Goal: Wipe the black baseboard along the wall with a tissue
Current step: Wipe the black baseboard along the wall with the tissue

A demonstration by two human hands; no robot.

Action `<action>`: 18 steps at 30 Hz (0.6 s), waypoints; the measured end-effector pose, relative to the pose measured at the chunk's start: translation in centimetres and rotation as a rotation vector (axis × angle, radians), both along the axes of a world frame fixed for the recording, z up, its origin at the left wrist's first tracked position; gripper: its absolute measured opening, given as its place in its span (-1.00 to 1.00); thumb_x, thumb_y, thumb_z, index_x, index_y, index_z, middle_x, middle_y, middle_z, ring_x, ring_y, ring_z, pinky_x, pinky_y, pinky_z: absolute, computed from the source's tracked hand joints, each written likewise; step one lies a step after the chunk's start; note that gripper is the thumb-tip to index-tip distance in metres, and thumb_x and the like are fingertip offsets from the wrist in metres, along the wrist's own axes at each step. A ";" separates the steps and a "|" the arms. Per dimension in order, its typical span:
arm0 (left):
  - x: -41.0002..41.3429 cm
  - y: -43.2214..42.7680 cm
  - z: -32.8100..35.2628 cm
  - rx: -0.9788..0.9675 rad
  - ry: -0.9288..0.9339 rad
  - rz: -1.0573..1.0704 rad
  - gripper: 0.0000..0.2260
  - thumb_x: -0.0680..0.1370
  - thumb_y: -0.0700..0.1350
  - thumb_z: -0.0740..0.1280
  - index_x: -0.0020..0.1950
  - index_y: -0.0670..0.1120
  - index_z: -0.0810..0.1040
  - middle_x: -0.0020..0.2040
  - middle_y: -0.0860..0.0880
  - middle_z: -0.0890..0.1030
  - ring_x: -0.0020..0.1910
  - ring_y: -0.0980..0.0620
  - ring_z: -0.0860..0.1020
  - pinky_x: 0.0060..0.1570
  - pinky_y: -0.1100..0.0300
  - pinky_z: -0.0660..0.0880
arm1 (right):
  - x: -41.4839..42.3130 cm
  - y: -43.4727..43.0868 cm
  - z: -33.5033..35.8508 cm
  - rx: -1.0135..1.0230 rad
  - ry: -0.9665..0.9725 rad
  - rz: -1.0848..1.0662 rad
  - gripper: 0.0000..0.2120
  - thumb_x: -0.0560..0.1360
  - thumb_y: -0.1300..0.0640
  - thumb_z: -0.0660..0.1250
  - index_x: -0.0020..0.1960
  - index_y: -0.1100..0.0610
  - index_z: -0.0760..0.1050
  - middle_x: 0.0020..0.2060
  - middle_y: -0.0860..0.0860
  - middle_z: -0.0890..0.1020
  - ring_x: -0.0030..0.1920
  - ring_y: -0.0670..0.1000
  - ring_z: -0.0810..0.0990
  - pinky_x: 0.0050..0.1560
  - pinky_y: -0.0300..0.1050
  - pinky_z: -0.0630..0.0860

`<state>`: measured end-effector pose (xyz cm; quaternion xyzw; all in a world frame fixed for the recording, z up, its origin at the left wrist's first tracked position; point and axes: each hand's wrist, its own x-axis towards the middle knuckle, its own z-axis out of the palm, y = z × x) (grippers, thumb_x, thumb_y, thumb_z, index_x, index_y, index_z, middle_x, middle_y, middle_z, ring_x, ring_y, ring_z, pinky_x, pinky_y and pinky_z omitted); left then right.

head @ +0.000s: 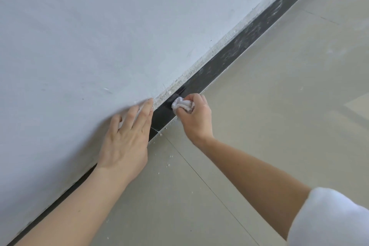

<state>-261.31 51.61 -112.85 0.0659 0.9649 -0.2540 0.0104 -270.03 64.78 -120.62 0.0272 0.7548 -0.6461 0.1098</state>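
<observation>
A black baseboard [223,64] runs diagonally from lower left to upper right at the foot of a pale wall [99,36]. My right hand [196,118] is closed on a crumpled white tissue [182,105], which presses against the baseboard. My left hand [127,138] lies flat on the wall with fingers spread, its fingertips at the baseboard's top edge just left of the tissue. The baseboard beyond the tissue, toward the upper right, carries grey dusty smears; the stretch by my hands looks dark and glossy.
A beige tiled floor [269,106] fills the right side, with thin grout lines. Small white crumbs [168,161] lie on the floor near the baseboard. A rough whitish plaster strip [225,41] edges the baseboard's top.
</observation>
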 end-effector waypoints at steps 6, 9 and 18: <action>0.2 -0.5 -0.1 -0.089 -0.022 -0.029 -0.30 0.29 -0.21 0.36 0.43 -0.25 0.30 0.51 -0.08 0.07 0.47 -0.10 0.03 0.15 -0.06 0.22 | -4.1 2.2 -0.3 0.041 -0.032 -0.233 -0.89 0.45 0.22 0.31 -0.14 0.05 0.41 -0.10 -0.03 0.49 -0.16 -0.07 0.49 -0.05 -0.16 0.46; 0.2 -0.4 -0.1 -0.148 -0.046 -0.008 -0.31 0.33 -0.15 0.36 0.45 -0.21 0.29 0.52 -0.07 0.01 0.48 -0.10 -0.05 0.19 -0.04 0.19 | -4.5 3.0 -0.3 -0.027 -0.084 -0.409 -0.89 0.45 0.12 0.30 -0.18 -0.02 0.38 -0.04 0.12 0.55 -0.12 0.08 0.57 -0.02 0.09 0.56; -0.2 0.2 0.3 -0.218 -0.040 -0.002 -0.34 0.36 -0.10 0.36 0.44 -0.20 0.29 0.51 -0.02 0.20 0.51 -0.09 0.01 0.44 -0.10 -0.14 | 3.7 -0.5 1.3 -0.014 0.163 0.105 -0.90 0.46 0.16 0.41 -0.05 0.10 0.51 -0.11 -0.07 0.46 -0.23 -0.23 0.49 -0.23 -0.40 0.40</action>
